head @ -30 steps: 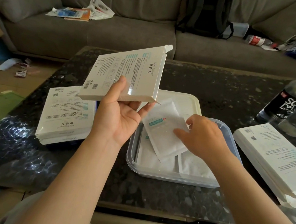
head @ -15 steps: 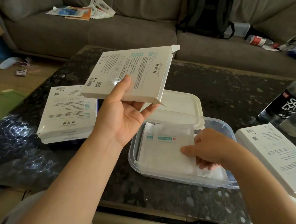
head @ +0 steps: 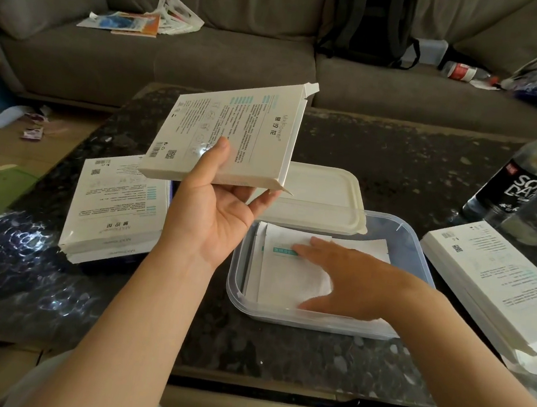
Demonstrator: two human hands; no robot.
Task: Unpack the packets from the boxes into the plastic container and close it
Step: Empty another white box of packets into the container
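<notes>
My left hand (head: 212, 217) holds a flat white box (head: 234, 133) in the air, its open flap end pointing right, above the table's middle. Below it sits a clear plastic container (head: 415, 248) with white packets (head: 286, 271) lying flat inside. My right hand (head: 348, 278) rests palm down on the top packet, fingers spread. The container's white lid (head: 321, 195) lies just behind, overlapping the far rim. More white boxes lie on the table: a stack (head: 117, 207) at the left and another stack (head: 497, 280) at the right.
The dark stone table (head: 381, 155) carries a dark soda bottle (head: 521, 177) at the far right. Behind it stands a grey sofa (head: 243, 54) with magazines (head: 141, 17), a black backpack (head: 372, 22) and clutter. Scraps lie on the floor at left.
My right hand brought a packet down into the container, laid it flat and now presses on it with open fingers. The box in my left hand shifted slightly right.
</notes>
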